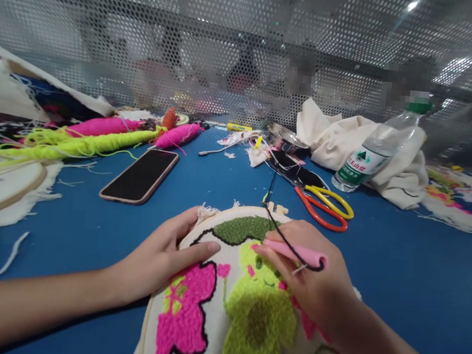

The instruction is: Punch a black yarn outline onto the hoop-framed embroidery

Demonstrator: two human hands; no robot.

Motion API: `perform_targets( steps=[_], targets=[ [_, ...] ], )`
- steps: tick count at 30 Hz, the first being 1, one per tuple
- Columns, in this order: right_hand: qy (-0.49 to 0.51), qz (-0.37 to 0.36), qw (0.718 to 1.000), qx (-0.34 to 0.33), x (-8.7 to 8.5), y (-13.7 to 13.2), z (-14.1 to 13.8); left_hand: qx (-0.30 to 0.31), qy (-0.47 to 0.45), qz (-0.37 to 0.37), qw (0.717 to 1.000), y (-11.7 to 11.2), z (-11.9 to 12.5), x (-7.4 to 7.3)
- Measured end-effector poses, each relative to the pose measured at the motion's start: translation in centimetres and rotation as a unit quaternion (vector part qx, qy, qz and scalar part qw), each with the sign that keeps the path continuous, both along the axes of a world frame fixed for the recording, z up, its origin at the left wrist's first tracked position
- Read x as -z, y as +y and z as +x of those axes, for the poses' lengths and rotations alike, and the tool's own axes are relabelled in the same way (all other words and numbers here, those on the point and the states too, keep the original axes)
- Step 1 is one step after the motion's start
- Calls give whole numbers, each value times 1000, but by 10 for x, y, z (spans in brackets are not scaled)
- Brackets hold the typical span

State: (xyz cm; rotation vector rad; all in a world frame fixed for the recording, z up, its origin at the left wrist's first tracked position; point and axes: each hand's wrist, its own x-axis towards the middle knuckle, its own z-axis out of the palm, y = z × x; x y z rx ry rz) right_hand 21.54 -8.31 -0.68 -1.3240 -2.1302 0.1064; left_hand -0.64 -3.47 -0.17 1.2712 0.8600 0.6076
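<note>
A round embroidery hoop (147,324) with cream cloth lies tilted before me, stitched with a yellow-green figure (261,324), a pink shape edged in black (190,306) and a green patch (243,229). My left hand (174,249) grips the hoop's upper left rim, thumb on the cloth and fingers hidden beneath. In my right hand (311,267) is a pink punch needle (295,252), held like a pen near the figure's head. Black yarn (283,234) runs from the table into the pink handle's end. The needle's tip is hidden by my fingers.
Beyond the hoop lie a phone (142,176), red and yellow scissors (327,205), a metal bowl (287,138) and yarn bundles (93,144). A water bottle (371,156) leans by crumpled cloth (332,130). Another hoop (21,192) sits left. A perforated metal screen (215,47) closes the back.
</note>
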Motion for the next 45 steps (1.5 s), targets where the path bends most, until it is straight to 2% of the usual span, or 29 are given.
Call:
perform_targets(
  steps=[2,6,9,16,21,26,34,38,45],
  targets=[
    [4,-14,1000,5,-1,0,-1,0,6,24,1000,0,-1,1],
    [113,-152,981,52,-6,5,-2,3,6,41,999,1,-1,4],
    [162,-199,965,59,-7,8,-3,4,0,43,999,0,-1,6],
    [22,-92,995,31,1,7,-11,-4,30,71,997,0,-3,6],
    [77,-133,987,45,-2,7,-7,-2,26,66,998,1,-2,7],
    [137,-130,980,68,-5,0,1,9,18,37,999,3,-1,7],
    [176,-138,966,130,-3,-4,6,10,45,24,999,5,1,3],
    [177,-146,965,125,-3,-6,7,8,36,13,999,5,1,3],
    [143,-117,979,89,-8,-6,6,3,36,19,999,3,1,3]
  ],
)
